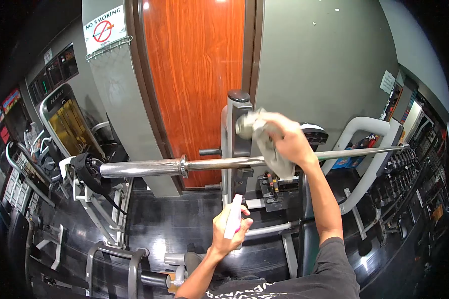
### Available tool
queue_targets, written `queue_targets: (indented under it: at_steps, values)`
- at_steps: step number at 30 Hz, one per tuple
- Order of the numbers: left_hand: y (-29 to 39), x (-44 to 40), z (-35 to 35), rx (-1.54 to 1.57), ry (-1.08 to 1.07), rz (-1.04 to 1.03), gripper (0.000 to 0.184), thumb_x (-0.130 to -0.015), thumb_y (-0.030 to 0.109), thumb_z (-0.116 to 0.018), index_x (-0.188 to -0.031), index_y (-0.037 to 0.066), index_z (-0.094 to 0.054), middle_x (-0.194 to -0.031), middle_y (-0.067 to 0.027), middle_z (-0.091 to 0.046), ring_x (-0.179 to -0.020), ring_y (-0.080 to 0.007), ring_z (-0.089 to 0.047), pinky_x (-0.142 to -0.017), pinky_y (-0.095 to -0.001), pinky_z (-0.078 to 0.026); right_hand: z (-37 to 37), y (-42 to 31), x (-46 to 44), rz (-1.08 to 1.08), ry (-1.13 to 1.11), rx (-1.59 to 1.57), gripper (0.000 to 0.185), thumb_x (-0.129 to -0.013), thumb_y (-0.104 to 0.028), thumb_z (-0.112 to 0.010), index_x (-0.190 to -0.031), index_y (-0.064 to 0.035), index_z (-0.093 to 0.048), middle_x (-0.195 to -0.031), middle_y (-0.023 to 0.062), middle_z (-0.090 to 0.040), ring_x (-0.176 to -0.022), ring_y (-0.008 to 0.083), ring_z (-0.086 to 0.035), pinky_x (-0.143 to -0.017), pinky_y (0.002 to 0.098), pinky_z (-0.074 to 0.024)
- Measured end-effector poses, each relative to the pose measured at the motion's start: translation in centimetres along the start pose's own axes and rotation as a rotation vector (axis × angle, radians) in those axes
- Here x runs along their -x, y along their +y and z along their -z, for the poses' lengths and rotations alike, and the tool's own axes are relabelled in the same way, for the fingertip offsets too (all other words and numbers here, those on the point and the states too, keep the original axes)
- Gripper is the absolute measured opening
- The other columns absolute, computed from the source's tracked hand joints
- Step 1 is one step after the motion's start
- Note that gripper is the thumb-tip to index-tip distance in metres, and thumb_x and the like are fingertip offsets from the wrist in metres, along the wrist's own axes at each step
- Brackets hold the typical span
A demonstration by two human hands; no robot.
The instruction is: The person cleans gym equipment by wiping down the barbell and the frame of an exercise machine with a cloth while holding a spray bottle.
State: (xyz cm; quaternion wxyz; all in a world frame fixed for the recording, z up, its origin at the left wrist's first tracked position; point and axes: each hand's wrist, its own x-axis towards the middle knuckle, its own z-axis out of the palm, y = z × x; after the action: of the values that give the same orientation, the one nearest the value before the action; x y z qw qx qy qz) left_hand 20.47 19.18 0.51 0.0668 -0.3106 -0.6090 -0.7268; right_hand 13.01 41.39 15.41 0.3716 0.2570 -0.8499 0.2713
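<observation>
My right hand [290,142] is closed on a greyish cloth [274,154], which hangs down in front of the steel barbell [214,163]. The cloth's upper part is bunched against a rounded peg on the rack's upright post [238,129]; motion blurs the contact. Lower down, nearer my body, my left hand [225,230] wraps round a white and pink spray bottle [234,214], seen mostly from above. Its lower part is hidden by the hand. The barbell lies across the rack, its thick sleeve and collar [184,166] to the left.
A padded bench [309,244] lies below the bar at right. Grey metal frames [369,164] stand on the right, with dumbbells [401,169] beyond. A weight machine [67,119] is at left. Behind the rack are a wooden door [194,74] and grey wall.
</observation>
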Motion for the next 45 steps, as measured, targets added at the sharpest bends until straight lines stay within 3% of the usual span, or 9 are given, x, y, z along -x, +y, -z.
queue_targets:
  at_steps: [4, 7, 10, 18, 20, 23, 25, 39, 45]
  values:
    - [-0.2, -0.1, 0.0, 0.036, -0.011, 0.025, 0.029, -0.082, 0.012, -0.071, -0.102, -0.003, -0.056, -0.082, -0.0054, -0.062, -0.056, -0.0073, -0.053, -0.053, -0.0231, -0.045, -2.0, 0.6, -5.2, 0.274, 0.377, 0.233, 0.039, -0.072, 0.002, -0.064, -0.11, -0.0081, -0.061, -0.115, 0.0144, -0.06, -0.11, 0.0332, -0.056, -0.093, 0.0392, -0.0463]
    - [-0.5, -0.4, -0.1, 0.01, -0.024, -0.004, 0.029, -0.082, 0.012, -0.071, -0.102, -0.003, -0.056, -0.082, -0.0053, -0.062, -0.055, -0.0074, -0.052, -0.053, -0.023, -0.046, -5.0, 0.9, -8.1, 0.209, 0.14, 0.247, 0.029, -0.078, -0.01, -0.063, -0.106, -0.0112, -0.061, -0.112, 0.014, -0.061, -0.108, 0.0312, -0.057, -0.091, 0.0394, -0.0472]
    - [-0.6, -0.4, -0.2, 0.018, -0.01, 0.0, 0.028, -0.082, 0.013, -0.071, -0.102, -0.002, -0.056, -0.082, -0.0052, -0.061, -0.055, -0.0076, -0.054, -0.053, -0.0231, -0.046, -5.4, 2.7, -11.7, -0.379, -0.165, 0.202, 0.024, -0.085, -0.023, -0.055, -0.106, -0.0156, -0.064, -0.107, 0.0124, -0.065, -0.1, 0.0289, -0.061, -0.085, 0.042, -0.0495]
    - [0.0, 0.7, 1.0, 0.053, 0.009, 0.019, 0.027, -0.084, 0.013, -0.069, -0.1, -0.002, -0.054, -0.083, -0.0066, -0.063, -0.054, -0.009, -0.058, -0.051, -0.0228, -0.047, -7.4, 13.2, -17.7, -0.711, -0.213, 0.465, 0.026, -0.087, -0.025, -0.052, -0.107, -0.0134, -0.065, -0.107, 0.0127, -0.065, -0.103, 0.0273, -0.063, -0.085, 0.0397, -0.0502]
    - [0.1, 0.8, 1.7, -0.015, 0.02, -0.027, 0.026, -0.084, 0.013, -0.069, -0.099, -0.002, -0.054, -0.082, -0.0068, -0.063, -0.054, -0.0088, -0.058, -0.051, -0.0226, -0.047, -7.1, 12.7, -17.2, -0.575, 0.136, -0.212, 0.031, -0.088, -0.028, -0.052, -0.112, -0.0125, -0.062, -0.113, 0.012, -0.064, -0.106, 0.0273, -0.061, -0.088, 0.0394, -0.0488]
    - [-0.9, 1.0, 2.1, 0.03, 0.025, 0.024, 0.026, -0.084, 0.012, -0.069, -0.1, -0.001, -0.054, -0.079, -0.0062, -0.063, -0.055, -0.0091, -0.06, -0.051, -0.0223, -0.047, -6.7, 10.9, -17.3, -0.226, -0.39, 0.1, 0.033, -0.082, -0.029, -0.056, -0.108, -0.0106, -0.063, -0.101, 0.0128, -0.065, -0.102, 0.0261, -0.059, -0.089, 0.0366, -0.0463]
    - [-1.1, 1.2, 1.9, 0.029, 0.016, 0.032, 0.026, -0.084, 0.012, -0.069, -0.101, -0.001, -0.054, -0.079, -0.0062, -0.063, -0.055, -0.0092, -0.06, -0.051, -0.0221, -0.047, -6.6, 8.7, -17.0, -0.389, -0.533, 0.253, 0.036, -0.084, -0.034, -0.058, -0.114, -0.0144, -0.061, -0.105, 0.0147, -0.065, -0.101, 0.0297, -0.06, -0.086, 0.0404, -0.0478]
    - [-0.7, 1.1, 4.1, 0.078, 0.028, 0.035, 0.026, -0.085, 0.012, -0.067, -0.099, -0.005, -0.052, -0.086, -0.0093, -0.064, -0.057, -0.0118, -0.063, -0.052, -0.0233, -0.05, -4.0, -1.0, -9.6, -0.256, -0.272, 0.59, 0.019, -0.087, -0.014, -0.055, -0.104, -0.0099, -0.063, -0.099, 0.0129, -0.066, -0.093, 0.0312, -0.063, -0.08, 0.0421, -0.0517]
    - [-0.6, 0.8, 4.4, 0.11, 0.041, -0.003, 0.03, -0.086, 0.016, -0.067, -0.1, -0.006, -0.051, -0.086, -0.0117, -0.062, -0.058, -0.0119, -0.063, -0.053, -0.0231, -0.05, -5.4, 1.5, -2.9, 0.157, 0.189, 0.357, 0.036, -0.073, 0.003, -0.06, -0.105, -0.0127, -0.064, -0.119, 0.0078, -0.06, -0.118, 0.0314, -0.053, -0.097, 0.0387, -0.0465]
